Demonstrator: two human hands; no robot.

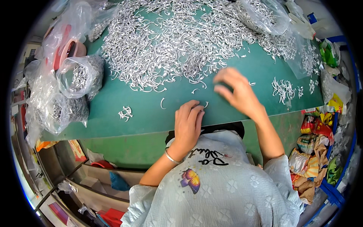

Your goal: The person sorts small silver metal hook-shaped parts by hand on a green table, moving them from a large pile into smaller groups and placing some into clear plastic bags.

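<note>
Near edge of the green table [234, 113], middle:
Left hand [188, 125]: fingers curled, pinching a small curved metal hook [206, 104] (only its tip shows).
Right hand [236, 90]: fingers spread, blurred, hovering just above the table.
Far side: large heap of silver hooks [174, 41].
Left edge: clear bags of hooks [79, 77].

From my feed: wearer in pale grey-blue short-sleeved top [227, 189], crinkled fabric, faint white flower pattern all over. Colourful butterfly print [190, 180] on front, purple and orange wings; dark script lettering beside it. Thin silver bangle [172, 157] on left wrist. Forearms bare, no gloves either hand.
</note>
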